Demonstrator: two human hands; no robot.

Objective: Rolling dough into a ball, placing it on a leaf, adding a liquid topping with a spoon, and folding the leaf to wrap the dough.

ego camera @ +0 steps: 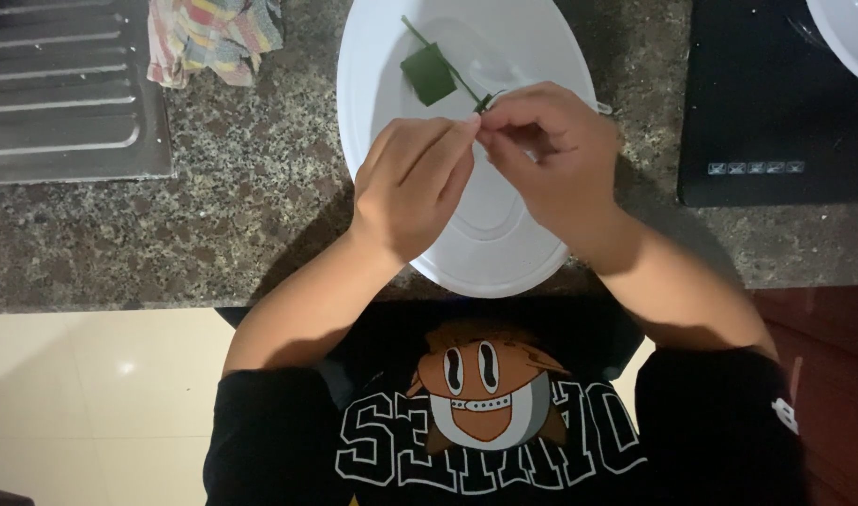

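My left hand (416, 186) and my right hand (549, 152) meet over a large white oval plate (382, 56) on the granite counter. Both pinch the near end of a thin green stem (464, 87) at their fingertips. The stem runs up and left, and a small dark green leaf piece (428, 73) sits on it, above the plate's upper half. The fingers hide the stem's near end.
A steel sink drainboard (63, 89) lies at the far left, with a checked cloth (213, 36) beside it. A black cooktop (775, 103) sits at the right, with the rim of a white dish (850, 37) on it. The counter edge (119, 302) runs below my forearms.
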